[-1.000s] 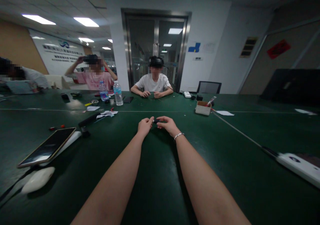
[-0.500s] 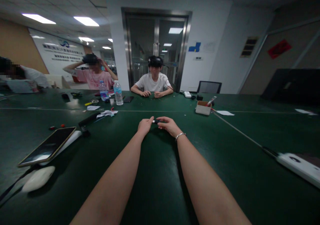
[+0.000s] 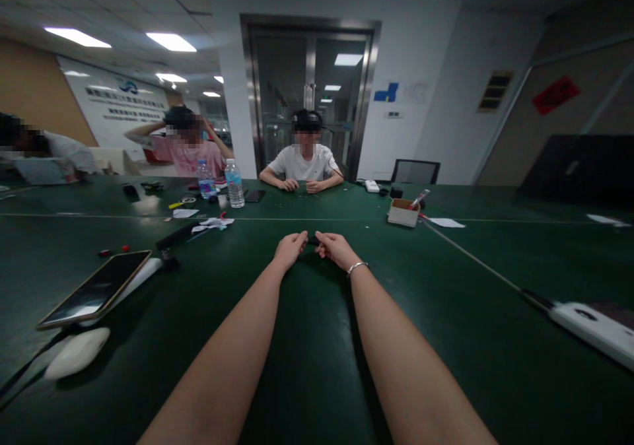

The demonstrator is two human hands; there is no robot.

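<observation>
Pinching a stubby black piece [image 3: 312, 240] with bare fingers [image 3: 324, 239].

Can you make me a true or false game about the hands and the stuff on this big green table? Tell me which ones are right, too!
1. The left hand and right hand both hold the small dark thing. True.
2. The silver bracelet is on the left arm. False: it is on the right arm.
3. The big phone has its screen facing up. True.
4. The nearer bottle lies on its side. False: it stands upright.
5. Something sticks out of the small box. True.
</observation>
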